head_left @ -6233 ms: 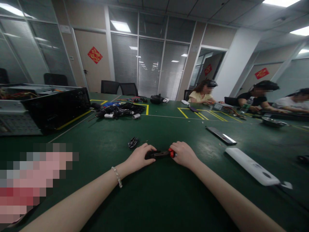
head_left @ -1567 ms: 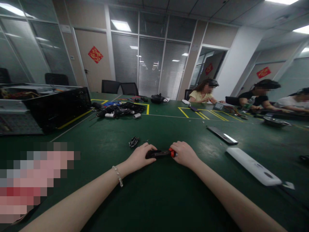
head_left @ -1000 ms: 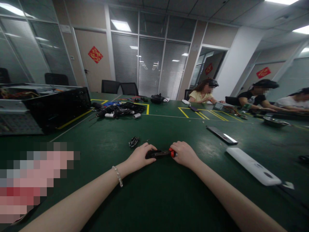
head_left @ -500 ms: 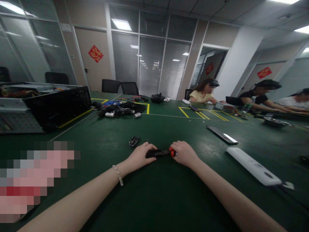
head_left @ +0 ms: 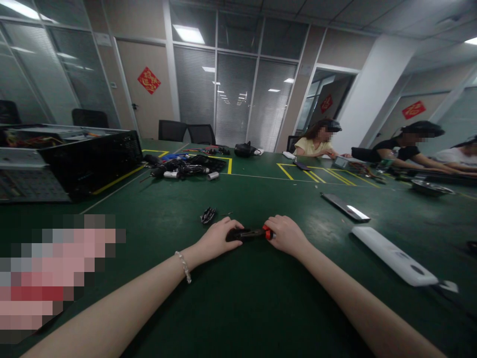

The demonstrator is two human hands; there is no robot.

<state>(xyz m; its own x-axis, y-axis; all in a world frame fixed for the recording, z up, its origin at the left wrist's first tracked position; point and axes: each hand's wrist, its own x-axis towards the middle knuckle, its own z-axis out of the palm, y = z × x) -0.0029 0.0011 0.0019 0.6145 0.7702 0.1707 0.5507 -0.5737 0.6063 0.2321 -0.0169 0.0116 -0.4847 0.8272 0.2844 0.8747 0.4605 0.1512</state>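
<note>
On the green table in front of me, my left hand (head_left: 215, 239) is closed around a small black object (head_left: 234, 235), thumb on the near side and fingers on the far side. My right hand (head_left: 287, 236) grips a red-handled tool (head_left: 267, 232), which looks like pliers; its dark front part reaches left to the black object. Where the two pieces meet is too dark to make out. Just beyond my left hand lies a small crumpled black bundle (head_left: 208, 215), touching neither hand.
A computer case (head_left: 93, 164) stands at the left. Several cables and parts (head_left: 190, 166) are heaped behind my hands. A dark phone-like slab (head_left: 345, 207) and a white power strip (head_left: 395, 256) lie right. Co-workers (head_left: 316, 141) sit at the far right.
The camera view has shifted slightly. Both hands keep their grips in nearly the same place, and the black object and red-handled tool stay end to end.
</note>
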